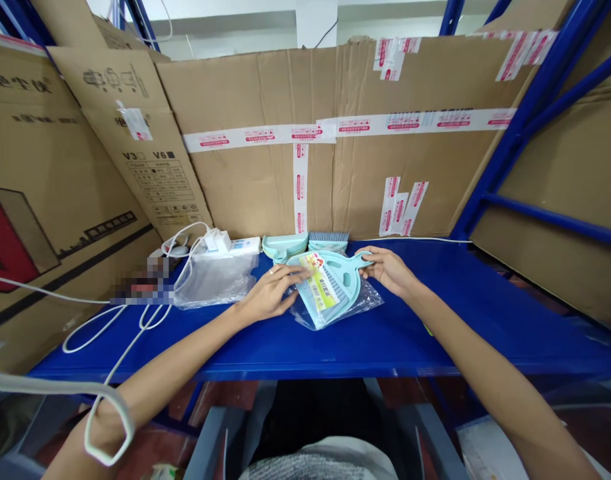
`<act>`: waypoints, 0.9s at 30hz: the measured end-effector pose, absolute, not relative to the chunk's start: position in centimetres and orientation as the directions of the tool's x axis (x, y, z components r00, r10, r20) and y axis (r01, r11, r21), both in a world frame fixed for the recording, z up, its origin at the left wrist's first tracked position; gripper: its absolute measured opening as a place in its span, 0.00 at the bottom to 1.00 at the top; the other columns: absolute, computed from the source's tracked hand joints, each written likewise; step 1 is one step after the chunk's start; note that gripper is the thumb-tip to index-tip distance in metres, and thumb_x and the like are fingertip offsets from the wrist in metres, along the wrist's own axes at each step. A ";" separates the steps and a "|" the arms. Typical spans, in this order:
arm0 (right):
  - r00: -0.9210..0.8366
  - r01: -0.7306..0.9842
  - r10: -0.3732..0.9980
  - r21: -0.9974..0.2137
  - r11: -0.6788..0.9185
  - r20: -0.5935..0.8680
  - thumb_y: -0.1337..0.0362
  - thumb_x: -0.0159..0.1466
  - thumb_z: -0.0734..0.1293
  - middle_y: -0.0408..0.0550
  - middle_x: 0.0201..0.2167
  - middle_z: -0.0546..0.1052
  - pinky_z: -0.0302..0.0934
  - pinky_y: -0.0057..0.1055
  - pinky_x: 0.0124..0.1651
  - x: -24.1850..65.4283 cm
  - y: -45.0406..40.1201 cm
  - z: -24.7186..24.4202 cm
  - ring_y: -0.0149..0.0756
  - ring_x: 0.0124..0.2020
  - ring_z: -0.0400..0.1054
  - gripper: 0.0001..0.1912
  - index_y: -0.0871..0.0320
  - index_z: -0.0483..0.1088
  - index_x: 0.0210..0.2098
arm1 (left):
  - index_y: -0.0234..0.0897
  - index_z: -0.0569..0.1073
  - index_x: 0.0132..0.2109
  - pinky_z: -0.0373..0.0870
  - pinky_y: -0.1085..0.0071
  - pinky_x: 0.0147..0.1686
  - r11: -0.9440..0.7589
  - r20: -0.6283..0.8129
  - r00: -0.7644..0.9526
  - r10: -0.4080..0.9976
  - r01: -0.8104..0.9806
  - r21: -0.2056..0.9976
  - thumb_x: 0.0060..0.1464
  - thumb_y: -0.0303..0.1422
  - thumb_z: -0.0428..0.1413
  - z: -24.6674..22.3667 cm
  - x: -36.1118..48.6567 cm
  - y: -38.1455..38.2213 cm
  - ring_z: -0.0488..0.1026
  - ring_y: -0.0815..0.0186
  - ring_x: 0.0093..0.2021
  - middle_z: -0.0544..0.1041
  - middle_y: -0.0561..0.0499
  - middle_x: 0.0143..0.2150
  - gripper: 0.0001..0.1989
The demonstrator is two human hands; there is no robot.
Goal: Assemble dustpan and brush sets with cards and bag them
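A light-teal dustpan [354, 283] lies tilted before me, handle to the right, with a small grey-bristled brush [341, 288] against its face. On top of them is a yellow-green printed label card [319, 283]. My right hand [388, 270] pinches the handle end between thumb and fingers. At the left side, my left hand [271, 293] grips the dustpan's edge, its fingers reaching over the card. A clear plastic bag [369, 298] shows beneath or around the dustpan; I cannot tell which.
Behind the dustpan stand stacked teal dustpans [284, 247] and brushes [328, 240]. Clear plastic bags [215, 279] lie left on the blue table [425, 360], beside a white power strip [245, 247]. White cables [122, 357] loop at left. Cardboard walls [245, 187] enclose the back and sides.
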State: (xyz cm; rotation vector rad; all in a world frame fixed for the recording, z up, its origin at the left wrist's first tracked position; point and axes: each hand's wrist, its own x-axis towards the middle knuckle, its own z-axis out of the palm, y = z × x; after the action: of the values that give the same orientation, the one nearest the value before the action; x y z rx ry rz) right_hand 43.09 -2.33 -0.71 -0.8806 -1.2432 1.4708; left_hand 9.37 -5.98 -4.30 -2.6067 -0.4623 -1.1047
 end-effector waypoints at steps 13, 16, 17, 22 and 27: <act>-0.547 0.071 0.819 -0.985 -0.158 -0.171 0.52 0.69 0.64 0.50 0.21 0.81 0.63 0.28 0.15 43.4 -3.2 0.1 0.39 0.15 0.71 0.25 0.61 0.73 0.58 | 0.31 0.71 0.68 0.84 0.59 0.58 -0.814 0.722 0.685 -0.095 0.364 -0.453 0.72 0.22 0.53 -3.9 8.2 -6.8 0.78 0.55 0.65 0.83 0.39 0.60 0.21; -0.586 0.292 0.750 -0.944 -0.155 -0.305 0.41 0.71 0.65 0.50 0.19 0.79 0.58 0.27 0.12 43.0 -3.5 -0.5 0.36 0.12 0.67 0.30 0.63 0.79 0.49 | 0.29 0.74 0.64 0.83 0.60 0.61 -0.773 0.650 0.744 -0.153 0.320 -0.548 0.72 0.22 0.53 -3.6 8.5 -7.5 0.78 0.55 0.65 0.82 0.37 0.60 0.17; -0.582 0.316 0.754 -0.939 -0.137 -0.306 0.40 0.69 0.69 0.50 0.20 0.79 0.60 0.26 0.14 42.8 -3.5 -0.7 0.34 0.14 0.69 0.30 0.64 0.80 0.44 | 0.28 0.75 0.63 0.84 0.60 0.61 -0.760 0.633 0.756 -0.165 0.312 -0.570 0.72 0.22 0.53 -3.5 8.6 -7.7 0.78 0.55 0.65 0.83 0.38 0.59 0.17; -0.525 0.183 0.838 -0.981 -0.059 -0.148 0.42 0.57 0.81 0.55 0.32 0.85 0.69 0.25 0.30 43.1 -2.8 -1.1 0.34 0.30 0.78 0.28 0.64 0.83 0.36 | 0.29 0.71 0.68 0.85 0.60 0.59 -0.719 0.621 0.763 -0.180 0.329 -0.612 0.72 0.21 0.52 -3.1 8.2 -7.7 0.78 0.55 0.64 0.83 0.38 0.60 0.21; -0.383 0.057 0.924 -0.998 0.024 0.000 0.44 0.58 0.81 0.54 0.29 0.83 0.73 0.30 0.32 46.4 -1.7 0.3 0.37 0.28 0.78 0.25 0.63 0.83 0.34 | 0.41 0.67 0.74 0.86 0.55 0.59 -0.732 0.780 0.622 -0.076 0.496 -0.467 0.69 0.22 0.57 -2.0 4.7 -6.9 0.80 0.54 0.62 0.82 0.44 0.62 0.30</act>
State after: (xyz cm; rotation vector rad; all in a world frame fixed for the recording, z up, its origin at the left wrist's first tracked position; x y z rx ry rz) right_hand 46.36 -1.71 0.33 -1.0331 -1.5474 1.4537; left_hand 4.74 -6.94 -1.95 -2.1620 -0.3281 -1.0811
